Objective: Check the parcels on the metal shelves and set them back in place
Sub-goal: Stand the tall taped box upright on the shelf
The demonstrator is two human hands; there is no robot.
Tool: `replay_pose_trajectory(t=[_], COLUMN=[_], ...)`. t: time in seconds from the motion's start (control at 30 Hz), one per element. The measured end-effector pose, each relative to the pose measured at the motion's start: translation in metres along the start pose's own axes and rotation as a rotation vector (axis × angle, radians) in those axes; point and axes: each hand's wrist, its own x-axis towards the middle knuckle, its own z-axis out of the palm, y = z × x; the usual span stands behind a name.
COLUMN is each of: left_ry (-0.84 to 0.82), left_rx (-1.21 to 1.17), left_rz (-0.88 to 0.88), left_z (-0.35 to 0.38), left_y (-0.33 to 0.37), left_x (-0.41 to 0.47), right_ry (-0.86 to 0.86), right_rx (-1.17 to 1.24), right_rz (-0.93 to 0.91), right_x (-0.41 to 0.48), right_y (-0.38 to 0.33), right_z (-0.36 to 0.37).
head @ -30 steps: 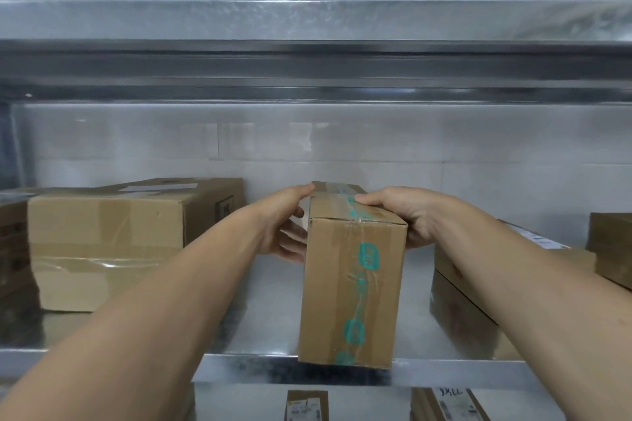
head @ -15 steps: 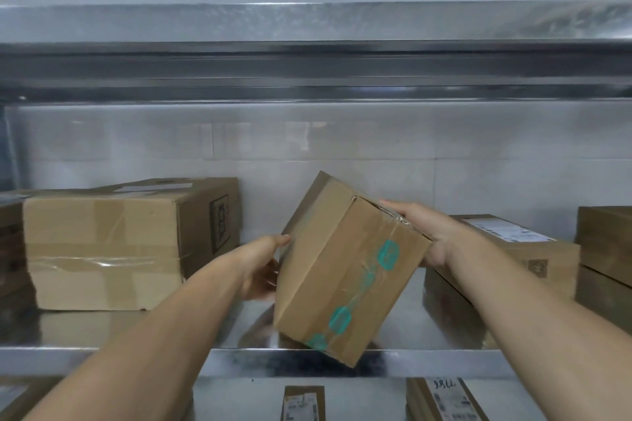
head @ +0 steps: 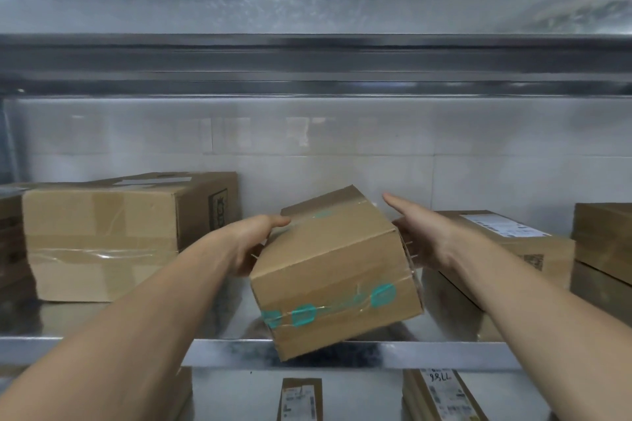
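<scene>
A small brown parcel [head: 328, 270] sealed with clear tape bearing teal marks hangs tilted just above the front edge of the metal shelf [head: 444, 355], its lower corner past the lip. My left hand [head: 251, 243] grips its left side, thumb lying over the top edge and fingers hidden underneath. My right hand [head: 422, 237] lies flat against the parcel's right end, one straight digit pointing up and back; the rest of its fingers are hidden behind the box.
A large taped carton [head: 102, 239] stands at the left of the shelf. A labelled box [head: 506, 243] lies at the right, with stacked boxes [head: 605, 243] beyond it. The upper shelf [head: 307, 55] hangs overhead. Labelled parcels [head: 301, 400] lie on the shelf below.
The parcel stood upright on its end a second ago. Both hands have lifted it and rolled it clockwise, so the teal-marked tape now runs nearly level across its front face.
</scene>
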Motion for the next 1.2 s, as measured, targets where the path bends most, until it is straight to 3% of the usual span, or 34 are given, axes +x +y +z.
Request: replay_pose_trajectory(t=[0.53,1.2], left_ry=[0.034,-0.009], left_rx=[0.314,0.278], left_rz=[0.041,0.079], left_z=[0.01,0.016], left_y=[0.011,0.008], left_x=[-0.009,0.001], right_ry=[-0.114,-0.12], right_rx=[-0.101,-0.184], right_rz=[0.134,0.148], right_x=[0.009,0.017], right_y=[0.005,-0.001], right_z=[0.021,0.022])
